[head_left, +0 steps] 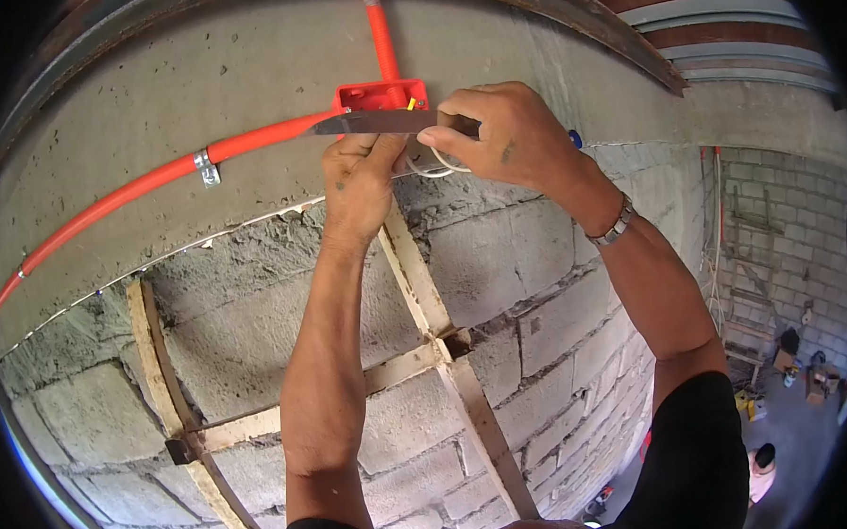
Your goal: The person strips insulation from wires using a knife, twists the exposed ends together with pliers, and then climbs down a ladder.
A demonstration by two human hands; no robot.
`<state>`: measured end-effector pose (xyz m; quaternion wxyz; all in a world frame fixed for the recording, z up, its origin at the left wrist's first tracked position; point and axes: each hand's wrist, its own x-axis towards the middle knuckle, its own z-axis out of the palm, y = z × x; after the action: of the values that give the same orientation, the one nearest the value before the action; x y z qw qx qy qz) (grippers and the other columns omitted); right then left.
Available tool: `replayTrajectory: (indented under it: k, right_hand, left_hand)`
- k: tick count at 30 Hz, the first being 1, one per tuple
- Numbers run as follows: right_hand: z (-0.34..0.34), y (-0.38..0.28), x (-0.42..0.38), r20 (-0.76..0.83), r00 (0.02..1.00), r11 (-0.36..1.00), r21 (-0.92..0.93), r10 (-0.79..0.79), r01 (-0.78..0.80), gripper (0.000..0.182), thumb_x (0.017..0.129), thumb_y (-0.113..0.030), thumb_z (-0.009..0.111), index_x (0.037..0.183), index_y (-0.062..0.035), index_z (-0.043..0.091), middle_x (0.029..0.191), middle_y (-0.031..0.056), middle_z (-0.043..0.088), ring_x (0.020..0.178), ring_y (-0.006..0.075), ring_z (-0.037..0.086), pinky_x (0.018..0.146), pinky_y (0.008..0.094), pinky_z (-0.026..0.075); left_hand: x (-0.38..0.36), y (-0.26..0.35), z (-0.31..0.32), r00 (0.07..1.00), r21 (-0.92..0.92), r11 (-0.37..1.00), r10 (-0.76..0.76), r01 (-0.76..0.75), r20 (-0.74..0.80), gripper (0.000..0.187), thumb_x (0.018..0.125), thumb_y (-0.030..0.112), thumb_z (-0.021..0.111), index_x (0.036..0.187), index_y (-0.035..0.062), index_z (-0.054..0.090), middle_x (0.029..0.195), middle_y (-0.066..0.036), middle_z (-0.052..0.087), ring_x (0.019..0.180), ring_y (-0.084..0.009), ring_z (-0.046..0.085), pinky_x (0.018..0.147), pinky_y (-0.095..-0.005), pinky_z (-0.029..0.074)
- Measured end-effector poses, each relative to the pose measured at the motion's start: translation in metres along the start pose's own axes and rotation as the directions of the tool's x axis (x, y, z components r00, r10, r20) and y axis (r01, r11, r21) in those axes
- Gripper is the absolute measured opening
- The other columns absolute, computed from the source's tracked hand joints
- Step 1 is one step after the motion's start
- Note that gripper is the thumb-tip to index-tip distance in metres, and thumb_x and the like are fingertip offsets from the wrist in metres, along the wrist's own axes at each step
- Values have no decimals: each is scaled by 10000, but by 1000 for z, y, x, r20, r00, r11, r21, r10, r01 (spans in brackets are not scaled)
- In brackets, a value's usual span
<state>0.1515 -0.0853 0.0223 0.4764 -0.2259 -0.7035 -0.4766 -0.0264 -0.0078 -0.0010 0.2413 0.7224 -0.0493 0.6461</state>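
My right hand (508, 133) is closed around a knife (375, 123). Its wide blade points left, level across the front of an orange electrical box (378, 94) fixed to the concrete. Just below the blade, my left hand (363, 177) is raised with its thumb and fingers pinched together; the blade partly hides the fingertips, and what they grip cannot be made out. A white wire (443, 169) loops between my two hands. A small yellow piece (412, 104) shows at the box's lower right.
Orange conduit (258, 144), held by a metal clamp (208, 168), meets the box from the left; another orange conduit (381, 39) comes from above. A ladder-like frame (400, 368) stands against the block wall (481, 271). Far below at right, a person (761, 472) is on the floor.
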Motion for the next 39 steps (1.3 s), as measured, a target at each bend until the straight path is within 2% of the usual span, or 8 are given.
replayTrajectory:
  k: [12,14,15,18,21,28,36,39]
  right_hand:
    - [-19,47,-18,-191,981,980,-201,-37,-2,328,826,-369,720,739,-71,615,619,87,611,551,270,585,550,374,491]
    - [-74,107,-34,-440,796,791,-258,416,-555,470,944,-451,579,766,-23,652,607,126,602,543,197,542,591,337,476]
    - [-103,131,-48,-384,790,709,-363,478,-605,546,961,-485,542,781,14,675,577,98,577,562,166,551,591,355,471]
    - [-135,103,-90,-362,710,730,-107,604,-675,593,978,-515,499,827,29,683,564,67,557,505,144,530,513,335,446]
    - [-147,64,-126,-72,634,636,176,770,-751,560,1007,-503,443,915,-2,675,563,53,568,423,98,491,408,260,385]
    - [-115,-32,-152,579,512,243,479,635,-843,239,1041,-251,450,979,-31,520,626,62,596,442,96,527,390,244,410]
    - [-19,-69,-105,698,532,-335,706,480,-624,327,1029,-363,466,870,-80,509,569,28,470,455,130,453,410,276,357]
    - [-4,-80,-79,672,557,-347,735,488,-583,316,1028,-353,462,874,-84,521,575,25,481,457,138,460,408,264,340]
  left_hand:
    - [1,11,-2,998,51,998,40,-43,50,221,958,182,547,962,20,698,667,61,476,606,-50,360,547,-223,258]
    - [-5,13,-12,999,20,999,40,-40,32,220,950,183,560,996,16,696,688,55,495,612,-56,380,554,-225,274]
    - [-1,16,-14,998,28,998,58,-58,24,220,950,183,560,996,16,696,688,55,495,612,-56,380,554,-225,274]
    - [-3,3,2,998,-22,998,51,-51,31,222,961,204,592,1008,16,701,739,14,578,659,-65,470,599,-225,355]
    - [-4,-2,7,985,151,977,161,-151,-58,202,962,191,614,1005,15,702,833,-17,644,757,-83,547,699,-225,425]
    - [-8,0,-1,877,514,737,475,-439,67,181,920,100,642,1036,-33,683,964,-119,666,924,-194,612,854,-293,464]
    - [-6,-4,-3,848,568,670,520,-478,100,146,909,67,643,1019,-19,688,919,-134,681,865,-248,638,810,-324,491]
    - [-7,-3,-4,835,553,669,543,-495,91,135,900,66,654,1000,-18,690,901,-134,686,846,-253,641,801,-330,494]
